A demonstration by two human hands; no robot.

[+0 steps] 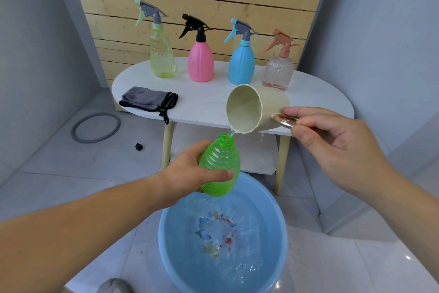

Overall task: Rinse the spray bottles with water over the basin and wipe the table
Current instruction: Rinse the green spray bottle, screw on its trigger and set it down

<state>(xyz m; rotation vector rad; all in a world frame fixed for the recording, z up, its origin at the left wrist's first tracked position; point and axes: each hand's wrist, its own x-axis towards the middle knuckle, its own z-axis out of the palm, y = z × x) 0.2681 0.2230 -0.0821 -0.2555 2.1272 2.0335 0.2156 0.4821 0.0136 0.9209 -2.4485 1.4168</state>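
Four spray bottles with trigger heads stand in a row along the back of a white oval table (204, 100): a translucent yellow-green bottle (162, 55), an opaque pink plastic bottle (201, 62), an opaque blue plastic bottle (241, 64) and a clear ribbed bottle (277, 71) with a salmon trigger. A folded grey cloth (148, 101) with black edging lies on the table's left end. In front of the table, below its top, a person's left hand (187, 174) wraps fingers and thumb around a translucent green ribbed bottle (219, 164) with no spray head. The right hand (332, 136), at the table's front edge, pinches the shiny handle (285, 119) of a tipped cream plastic cup (254, 107); a thin stream of water (231, 131) runs from its rim into the open neck. A round blue plastic basin (166, 252) holding water sits on the floor before the table, beneath the green bottle.
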